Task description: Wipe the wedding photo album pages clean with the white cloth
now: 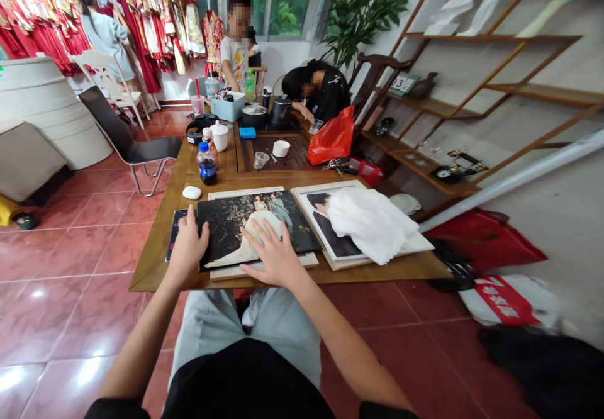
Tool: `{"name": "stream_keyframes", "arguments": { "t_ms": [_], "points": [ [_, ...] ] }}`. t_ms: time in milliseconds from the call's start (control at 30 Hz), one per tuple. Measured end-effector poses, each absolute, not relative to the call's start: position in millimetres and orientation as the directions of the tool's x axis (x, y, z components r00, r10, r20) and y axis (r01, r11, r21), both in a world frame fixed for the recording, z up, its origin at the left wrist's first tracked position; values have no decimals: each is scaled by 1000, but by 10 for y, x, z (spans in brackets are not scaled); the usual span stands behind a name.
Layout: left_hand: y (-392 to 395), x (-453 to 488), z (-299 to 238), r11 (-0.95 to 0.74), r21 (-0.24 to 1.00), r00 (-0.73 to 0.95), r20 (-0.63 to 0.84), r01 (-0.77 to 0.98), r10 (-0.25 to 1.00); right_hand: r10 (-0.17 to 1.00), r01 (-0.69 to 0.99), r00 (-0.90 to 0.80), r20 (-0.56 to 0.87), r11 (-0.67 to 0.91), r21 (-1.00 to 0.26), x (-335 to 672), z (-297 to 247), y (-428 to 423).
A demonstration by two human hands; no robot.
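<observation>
Inspection found the person's left hand [187,247] and right hand [274,256] both on a mounted wedding photograph [255,227], which lay flat on the near part of a wooden tabletop [153,274]. The right hand's fingers [264,233] were spread and flat on the picture surface, open and holding nothing. The left hand's fingers [190,224] lay at the photograph's left edge, over a dark panel [175,233] protruding from beneath it; whether they gripped that edge could not be determined.

The photograph sat slightly skewed on a pale mounting board [262,268], whose edges showed above and below it. Just to the right lay a second framed portrait [325,217], partly covered by a heap of white tulle [372,225]. Farther along the tabletop stood a cola bottle [207,164] and a white earbud case [192,193], and beyond them a dark wooden tea tray [278,151] with a white cup [281,148].

At the far end, one person in a white T-shirt [234,63] stood and another in black [316,92] bent over the tabletop. Neither touched the photographs. A red plastic bag [331,136] lay at the tabletop's far right side.
</observation>
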State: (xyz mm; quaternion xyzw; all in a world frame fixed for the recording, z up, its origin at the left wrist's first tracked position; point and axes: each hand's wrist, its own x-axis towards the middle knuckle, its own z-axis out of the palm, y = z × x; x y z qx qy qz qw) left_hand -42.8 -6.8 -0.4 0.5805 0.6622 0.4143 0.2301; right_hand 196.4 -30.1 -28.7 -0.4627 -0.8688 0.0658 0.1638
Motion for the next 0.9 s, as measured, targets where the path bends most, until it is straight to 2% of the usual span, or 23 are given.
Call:
{"name": "stream_keyframes", "arguments": {
  "t_ms": [100, 167, 267, 400, 467, 533, 667, 733, 900],
  "points": [
    [-169, -420, 257, -11, 525, -220, 375, 851, 901, 820, 780, -521, 235, 570, -259, 1943, -295, -293],
    [-197, -362, 459, -24, 373, -181, 503, 927, 845, 819, 778, -521, 242, 572, -260, 1929, -300, -290],
    [-127, -154, 641, -208, 314, 27, 495, 926, 869, 814, 766, -516, 267, 578, -281, 1933, -288, -310],
    [133, 311, 573, -543, 345, 387, 427, 765, 817, 800, 738, -470, 372, 588, -332, 2114, -210, -396],
    [295, 574, 486, -698, 310, 582, 392, 645, 712, 815, 781, -387, 432, 539, -317, 2334, -141, -438],
    [467, 824, 411, -800, 223, 731, 325, 558, 600, 831, 853, -268, 487, 440, -282, 2648, -54, -453],
    [823, 1244, 296, -889, 120, 864, 211, 442, 458, 841, 964, -26, 540, 165, -210, 3486, 131, -354],
    [987, 1413, 240, -931, 143, 908, 214, 335, 359, 852, 974, 62, 520, 61, -217, 3945, 184, -253],
    [1270, 1689, 183, -964, 267, 966, 246, 8, 76, 910, 936, 207, 360, -76, -344, 4887, 72, 46]
  ]
}}
